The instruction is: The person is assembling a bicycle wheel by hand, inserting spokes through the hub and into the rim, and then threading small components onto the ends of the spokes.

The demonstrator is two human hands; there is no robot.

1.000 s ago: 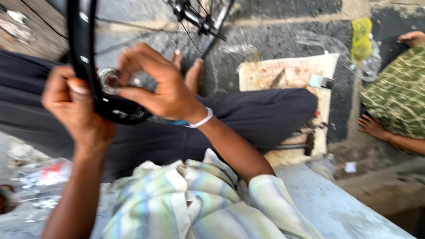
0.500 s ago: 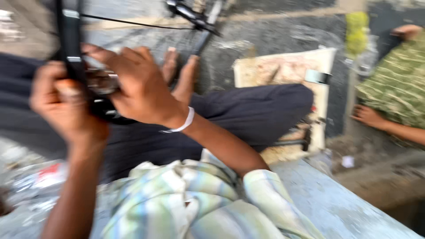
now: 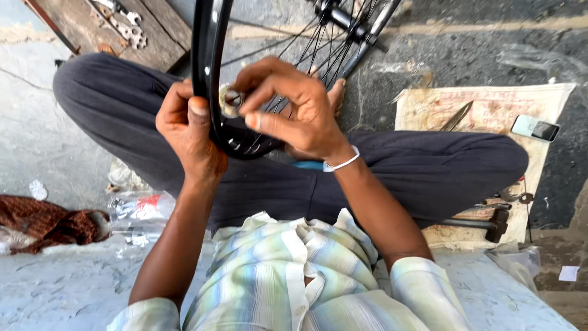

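I am gripping the black wheel rim (image 3: 205, 73) with my left hand (image 3: 187, 132), fingers wrapped; right hand (image 3: 294, 110) is pinching a small metal ring (image 3: 230, 100) (hammer (image 3: 484, 225) lying right).

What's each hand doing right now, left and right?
Left hand: closed around the black wheel rim, thumb on its edge.
Right hand: fingers pinching a small metal ring against the rim.

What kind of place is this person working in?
Probably a roadside bicycle repair spot: the person sits on the ground holding a black wheel rim, with a hammer on a mat nearby.
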